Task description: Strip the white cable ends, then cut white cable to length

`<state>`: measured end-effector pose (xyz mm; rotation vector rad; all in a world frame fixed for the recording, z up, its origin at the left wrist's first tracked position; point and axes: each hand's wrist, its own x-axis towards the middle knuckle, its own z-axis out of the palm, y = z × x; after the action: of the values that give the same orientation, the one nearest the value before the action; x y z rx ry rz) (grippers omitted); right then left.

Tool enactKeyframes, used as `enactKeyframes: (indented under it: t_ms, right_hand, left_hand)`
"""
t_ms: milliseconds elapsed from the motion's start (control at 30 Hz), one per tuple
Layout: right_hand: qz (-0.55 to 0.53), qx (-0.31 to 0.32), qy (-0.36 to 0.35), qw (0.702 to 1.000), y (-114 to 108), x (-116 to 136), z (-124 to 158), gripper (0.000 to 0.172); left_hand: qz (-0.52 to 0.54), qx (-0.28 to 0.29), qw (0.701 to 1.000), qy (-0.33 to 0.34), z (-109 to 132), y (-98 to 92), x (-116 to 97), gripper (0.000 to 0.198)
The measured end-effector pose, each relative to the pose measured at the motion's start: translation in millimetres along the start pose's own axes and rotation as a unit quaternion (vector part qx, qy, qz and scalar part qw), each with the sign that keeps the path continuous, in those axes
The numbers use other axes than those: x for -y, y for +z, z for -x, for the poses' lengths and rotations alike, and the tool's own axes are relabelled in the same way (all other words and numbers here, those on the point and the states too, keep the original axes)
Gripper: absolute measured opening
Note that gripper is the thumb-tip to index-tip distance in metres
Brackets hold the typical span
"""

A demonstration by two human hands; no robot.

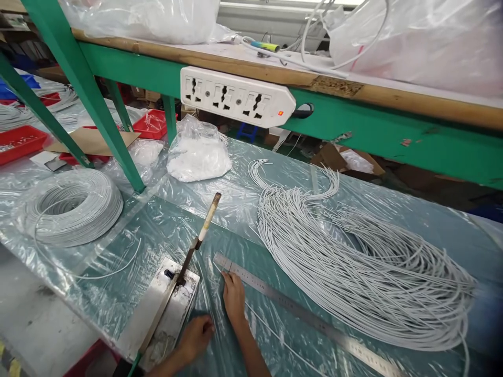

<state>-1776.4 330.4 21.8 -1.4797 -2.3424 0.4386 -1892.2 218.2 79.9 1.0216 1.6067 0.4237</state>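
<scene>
My right hand [234,298] is at the near end of a long steel ruler [291,306], fingers pressed together on a thin white wire. A short tip of the wire pokes out past the fingertips beside the ruler's end. The rest of the white wire [275,335] runs back to the lower right, alongside the ruler. My left hand [196,336] is closed, thumb against curled fingers, just right of a metal lever cutter [184,293]. Whatever those fingers may hold is hidden. The cutter's long handle [210,217] is tilted up, and neither hand touches it.
A large bundle of cut white wires [334,267] lies right of the ruler. On the left sits a wire coil [74,207], its loose end trailing toward the cutter. A plastic bag of white material [199,157] stands behind. A power strip [236,97] is mounted on the green shelf frame [393,133].
</scene>
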Motion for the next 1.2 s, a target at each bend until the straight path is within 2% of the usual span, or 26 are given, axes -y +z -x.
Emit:
enactKeyframes:
  t_ms: [300,567,700,833,900,1067,1200]
  right_hand:
    - [0.043,0.0,0.004,0.999,-1,0,-1,0.043]
    - [0.071,-0.002,0.003,0.997,-3,1,-4,0.043]
    - [0.076,-0.001,0.001,0.997,-4,1,-6,0.044]
    - [0.076,0.001,0.0,0.997,-5,1,-5,0.042]
    - [0.076,0.002,0.001,0.997,-6,2,-5,0.042]
    - [0.08,0.007,0.006,0.997,-7,3,-5,0.04]
    - [0.081,0.014,0.01,0.997,-6,4,-7,0.04]
  left_hand:
    - [-0.074,-0.029,0.997,0.01,-10,-9.7,-14,0.022]
    - [-0.107,-0.029,0.994,0.014,-12,-9.4,-22,0.02]
    - [-0.139,-0.077,0.986,0.052,-12,-13.3,-33,0.025]
    - [-0.21,-0.152,0.962,0.082,-29,-17.3,-40,0.037]
    - [-0.273,-0.18,0.941,0.086,-43,-16.8,-41,0.045]
    - [-0.379,-0.221,0.894,0.09,-70,-10.7,-37,0.053]
    - [-0.396,-0.247,0.878,0.106,-79,-8.8,-33,0.058]
